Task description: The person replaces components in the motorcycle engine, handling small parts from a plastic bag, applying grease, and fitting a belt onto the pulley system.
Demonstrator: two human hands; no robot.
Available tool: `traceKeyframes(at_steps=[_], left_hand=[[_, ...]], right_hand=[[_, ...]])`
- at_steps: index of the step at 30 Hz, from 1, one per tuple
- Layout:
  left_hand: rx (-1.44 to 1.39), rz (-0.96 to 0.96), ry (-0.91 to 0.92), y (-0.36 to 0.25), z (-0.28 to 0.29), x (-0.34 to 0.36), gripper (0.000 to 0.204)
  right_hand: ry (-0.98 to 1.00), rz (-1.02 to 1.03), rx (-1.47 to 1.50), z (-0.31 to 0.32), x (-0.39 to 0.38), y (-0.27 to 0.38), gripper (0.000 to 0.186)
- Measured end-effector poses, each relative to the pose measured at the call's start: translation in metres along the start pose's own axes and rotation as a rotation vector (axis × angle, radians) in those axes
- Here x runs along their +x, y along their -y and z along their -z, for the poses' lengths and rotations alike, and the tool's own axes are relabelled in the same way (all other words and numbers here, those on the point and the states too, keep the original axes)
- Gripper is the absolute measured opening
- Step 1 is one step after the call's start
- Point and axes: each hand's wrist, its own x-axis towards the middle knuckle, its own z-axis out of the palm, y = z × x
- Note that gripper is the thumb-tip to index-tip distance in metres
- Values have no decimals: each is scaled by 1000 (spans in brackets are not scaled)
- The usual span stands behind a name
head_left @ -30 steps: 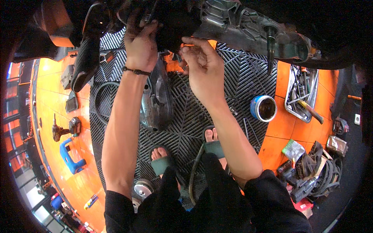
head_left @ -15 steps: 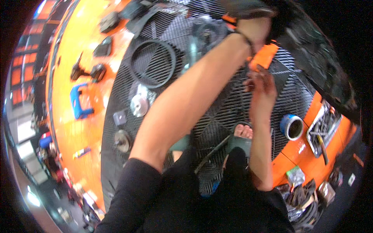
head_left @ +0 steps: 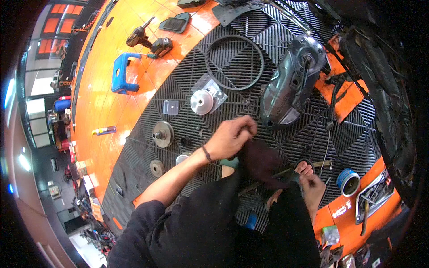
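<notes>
While my left hand [head_left: 233, 136] grips dark maroon cloth [head_left: 260, 161], my right hand [head_left: 313, 190] curls near the black ribbed mat [head_left: 250, 105]'s right edge, its hold unclear.

"Any wording legible?"
"None. Right of the fingers [head_left: 306, 179] of the right hand [head_left: 314, 191], the tin [head_left: 343, 179] wears a blue label [head_left: 342, 177], its print too small."
"Left of the left hand [head_left: 229, 136] and its fingers?"
"A small grey box [head_left: 170, 107], any lettering unclear; farther left, a coloured tube [head_left: 105, 130], equally unreadable."
</notes>
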Motion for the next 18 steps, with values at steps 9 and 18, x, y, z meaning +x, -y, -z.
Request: traceKeyframes(at_steps=[9,18], left_hand=[[941,147,-593,178,118,49,91],[917,308,-528,214,114,35,96]], right_hand=[[-44,119,-457,9,-42,-73,19],[-344,-26,-496,30,13,-28,19]])
